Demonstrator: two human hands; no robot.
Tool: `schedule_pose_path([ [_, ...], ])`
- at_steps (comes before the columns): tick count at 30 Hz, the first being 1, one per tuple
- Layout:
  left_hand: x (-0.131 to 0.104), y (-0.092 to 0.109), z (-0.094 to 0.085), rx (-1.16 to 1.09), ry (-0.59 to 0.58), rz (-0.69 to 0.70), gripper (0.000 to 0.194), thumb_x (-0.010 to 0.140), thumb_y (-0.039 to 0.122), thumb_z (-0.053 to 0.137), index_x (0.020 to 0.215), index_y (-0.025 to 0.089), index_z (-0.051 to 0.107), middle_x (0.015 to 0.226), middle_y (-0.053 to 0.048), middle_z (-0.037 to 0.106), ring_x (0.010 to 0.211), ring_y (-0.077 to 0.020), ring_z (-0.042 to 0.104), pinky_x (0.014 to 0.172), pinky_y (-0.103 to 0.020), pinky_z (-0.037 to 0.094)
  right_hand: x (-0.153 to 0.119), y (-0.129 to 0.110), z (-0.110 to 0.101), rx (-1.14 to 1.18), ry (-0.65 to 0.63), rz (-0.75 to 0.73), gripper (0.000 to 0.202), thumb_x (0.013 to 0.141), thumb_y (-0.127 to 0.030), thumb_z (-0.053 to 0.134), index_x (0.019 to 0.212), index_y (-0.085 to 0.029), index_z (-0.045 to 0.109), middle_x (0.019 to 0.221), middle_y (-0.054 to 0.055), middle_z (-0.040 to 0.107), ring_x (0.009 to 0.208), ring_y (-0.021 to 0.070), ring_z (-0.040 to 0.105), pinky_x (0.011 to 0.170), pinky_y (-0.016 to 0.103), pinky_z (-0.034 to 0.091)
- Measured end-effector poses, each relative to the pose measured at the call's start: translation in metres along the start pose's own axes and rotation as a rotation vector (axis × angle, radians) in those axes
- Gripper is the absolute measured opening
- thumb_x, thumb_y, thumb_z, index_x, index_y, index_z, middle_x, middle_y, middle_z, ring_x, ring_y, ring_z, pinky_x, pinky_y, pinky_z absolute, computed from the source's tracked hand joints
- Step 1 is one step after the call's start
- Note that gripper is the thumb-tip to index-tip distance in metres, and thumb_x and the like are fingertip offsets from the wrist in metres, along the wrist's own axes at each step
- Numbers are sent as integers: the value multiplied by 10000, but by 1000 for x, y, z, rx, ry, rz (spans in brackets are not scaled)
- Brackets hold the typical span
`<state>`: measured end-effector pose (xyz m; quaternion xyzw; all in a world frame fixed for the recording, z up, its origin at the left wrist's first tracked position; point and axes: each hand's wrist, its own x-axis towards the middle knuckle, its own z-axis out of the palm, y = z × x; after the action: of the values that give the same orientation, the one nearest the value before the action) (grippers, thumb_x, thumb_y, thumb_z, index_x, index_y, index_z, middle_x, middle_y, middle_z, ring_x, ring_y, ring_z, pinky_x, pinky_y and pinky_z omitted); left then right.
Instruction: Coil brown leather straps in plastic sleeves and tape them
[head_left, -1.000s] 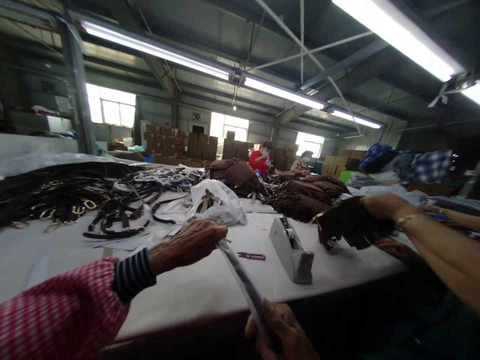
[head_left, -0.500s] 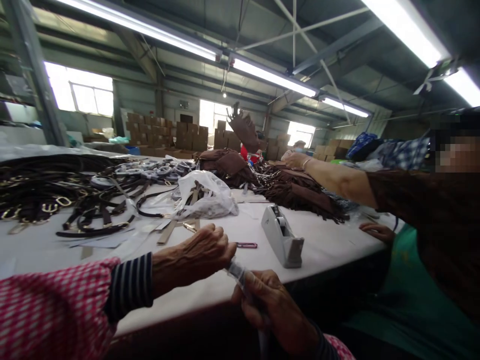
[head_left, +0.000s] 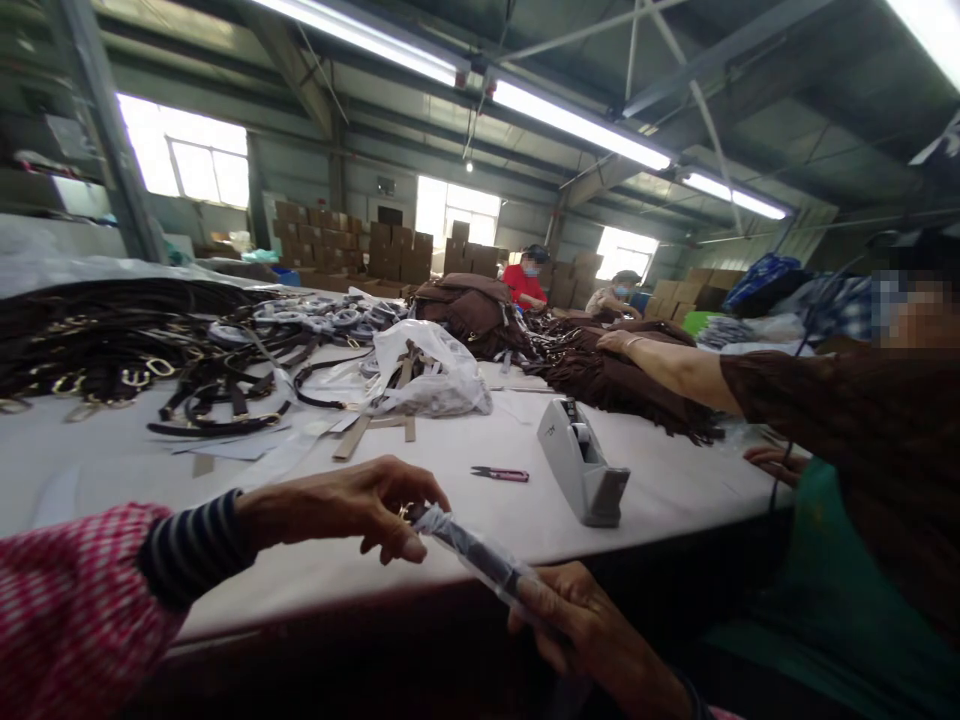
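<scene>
My right hand (head_left: pixel 581 620) is closed around a dark strap in clear plastic wrap (head_left: pixel 480 555), which slants up and to the left over the table's front edge. Gold-coloured metal shows at the strap's upper end. Around that end my left hand (head_left: pixel 367 510) curves with its fingers and thumb apart; whether the fingertips touch the metal is hard to tell. Small pink-handled snips (head_left: pixel 501 474) lie on the white table (head_left: pixel 420 460) beyond my hands. To the right of the snips stands a grey tape dispenser (head_left: pixel 581 465).
Dark straps with gold buckles (head_left: pixel 112 350) cover the table's left side. A clear plastic bag (head_left: pixel 442 375) sits mid-table, with brown fringed bags (head_left: pixel 622 370) behind it. At the right, a person in dark sleeves (head_left: pixel 810 400) reaches onto the bags. Two masked people are farther back.
My left hand has moved left and opened from a closed grip, so the strap's metal end shows. The brown bag held up by the neighbouring person is down on the pile.
</scene>
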<state>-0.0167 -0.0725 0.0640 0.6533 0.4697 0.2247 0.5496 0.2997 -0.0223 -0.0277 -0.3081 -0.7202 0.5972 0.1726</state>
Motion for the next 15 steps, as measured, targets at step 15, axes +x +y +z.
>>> schedule_pose_path([
  [15, -19, 0, 4, 105, 398, 106, 257, 821, 363, 751, 996, 175, 768, 822, -30, 722, 738, -180, 621, 624, -262, 453, 59, -47, 50, 220, -134, -67, 459, 953, -576, 628, 989, -121, 679, 652, 4, 652, 436, 70, 476, 426, 184, 314],
])
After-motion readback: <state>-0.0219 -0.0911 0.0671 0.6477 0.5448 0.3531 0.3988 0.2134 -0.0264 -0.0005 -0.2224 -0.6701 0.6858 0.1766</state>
